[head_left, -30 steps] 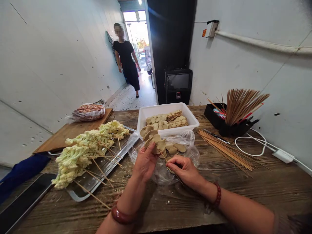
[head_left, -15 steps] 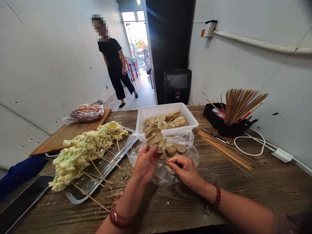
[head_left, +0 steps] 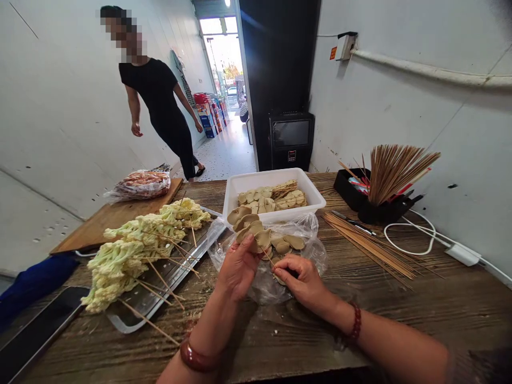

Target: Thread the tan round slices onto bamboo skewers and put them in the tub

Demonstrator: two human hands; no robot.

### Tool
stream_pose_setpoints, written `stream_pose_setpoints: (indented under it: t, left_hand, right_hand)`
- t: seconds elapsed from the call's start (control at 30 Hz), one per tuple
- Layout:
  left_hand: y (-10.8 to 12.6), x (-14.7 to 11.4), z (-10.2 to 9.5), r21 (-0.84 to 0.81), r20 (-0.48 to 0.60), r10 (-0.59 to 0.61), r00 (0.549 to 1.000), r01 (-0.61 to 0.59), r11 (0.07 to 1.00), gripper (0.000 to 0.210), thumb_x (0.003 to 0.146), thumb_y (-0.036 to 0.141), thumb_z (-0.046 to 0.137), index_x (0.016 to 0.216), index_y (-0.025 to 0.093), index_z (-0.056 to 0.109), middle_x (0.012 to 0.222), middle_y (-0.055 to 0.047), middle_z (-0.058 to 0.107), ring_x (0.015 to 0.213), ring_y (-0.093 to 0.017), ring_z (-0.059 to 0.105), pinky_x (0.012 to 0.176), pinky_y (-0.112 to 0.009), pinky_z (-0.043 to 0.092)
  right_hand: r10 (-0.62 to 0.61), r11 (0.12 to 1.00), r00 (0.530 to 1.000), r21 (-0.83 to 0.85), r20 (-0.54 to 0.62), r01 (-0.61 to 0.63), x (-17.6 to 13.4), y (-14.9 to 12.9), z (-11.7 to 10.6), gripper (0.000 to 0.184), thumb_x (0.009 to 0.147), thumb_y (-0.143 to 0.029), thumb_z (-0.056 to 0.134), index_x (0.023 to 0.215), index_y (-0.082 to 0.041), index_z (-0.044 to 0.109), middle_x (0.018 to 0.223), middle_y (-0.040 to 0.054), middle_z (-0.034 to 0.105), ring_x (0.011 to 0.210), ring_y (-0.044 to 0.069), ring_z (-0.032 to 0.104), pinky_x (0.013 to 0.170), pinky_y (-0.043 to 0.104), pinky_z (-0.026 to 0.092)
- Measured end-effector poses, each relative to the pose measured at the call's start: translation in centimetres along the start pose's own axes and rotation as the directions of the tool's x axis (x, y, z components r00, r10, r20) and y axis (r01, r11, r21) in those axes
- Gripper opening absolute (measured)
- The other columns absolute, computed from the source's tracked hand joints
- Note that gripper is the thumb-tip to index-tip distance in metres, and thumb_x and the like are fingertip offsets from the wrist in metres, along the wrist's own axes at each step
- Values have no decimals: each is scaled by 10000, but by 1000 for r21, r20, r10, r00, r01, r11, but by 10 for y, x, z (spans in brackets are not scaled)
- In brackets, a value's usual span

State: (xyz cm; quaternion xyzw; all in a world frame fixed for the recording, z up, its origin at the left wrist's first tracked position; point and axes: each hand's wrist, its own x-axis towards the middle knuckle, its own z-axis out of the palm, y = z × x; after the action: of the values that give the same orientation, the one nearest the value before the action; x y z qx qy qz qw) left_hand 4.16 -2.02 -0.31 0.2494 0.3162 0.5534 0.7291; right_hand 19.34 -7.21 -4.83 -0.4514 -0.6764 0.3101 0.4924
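Note:
My left hand [head_left: 241,264] is closed on several round tan slices [head_left: 248,221], which overlap along a thin wooden skewer [head_left: 269,259]. The skewer's lower end is pinched between the thumb and fingers of my right hand [head_left: 298,274]. Beneath both hands lies a clear plastic bag [head_left: 314,234] with loose tan slices [head_left: 287,244] of the same sort on it. Just beyond, a white plastic tub [head_left: 316,205] holds skewers loaded with such slices. What kind of food the slices are, I cannot tell.
Left, skewered cauliflower [head_left: 124,256] lies on a metal tray [head_left: 130,322]. Behind are a wooden board [head_left: 80,232] and a bagged reddish food [head_left: 140,184]. Right, loose skewers [head_left: 372,248] lie near a black holder [head_left: 348,189]. A phone [head_left: 36,336] lies front left. A person [head_left: 160,101] walks beyond.
My left hand and the skewered slices have shifted slightly left and tilted a little. My right hand stays almost in place. The person in black has come closer, moving left.

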Motion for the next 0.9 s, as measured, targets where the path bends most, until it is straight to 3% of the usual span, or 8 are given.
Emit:
stream_pose_setpoints:
  t: [0.43, 0.9]
  left_hand:
    - [-9, 3, 0, 4, -38, 53, 998, -52, 999, 153, 703, 168, 786, 843, 174, 723, 836, -10, 759, 764, -156, 688, 687, -260, 529]
    - [-13, 1, 1, 3, 14, 55, 998, -55, 998, 185, 704, 180, 797, 873, 147, 730, 874, -42, 759, 799, -152, 689, 754, -243, 529]
  right_hand:
    - [36, 999, 999, 13, -5, -36, -1, 1, 1, 213, 898, -258, 588, 746, -169, 707, 684, 28, 659, 657, 150, 581, 630, 259, 439]
    - [23, 1000, 1000, 17, -21, -22, -1, 5, 1, 237, 908, -263, 580, 736, -156, 703, 662, 21, 625, 640, 141, 553, 618, 255, 420]
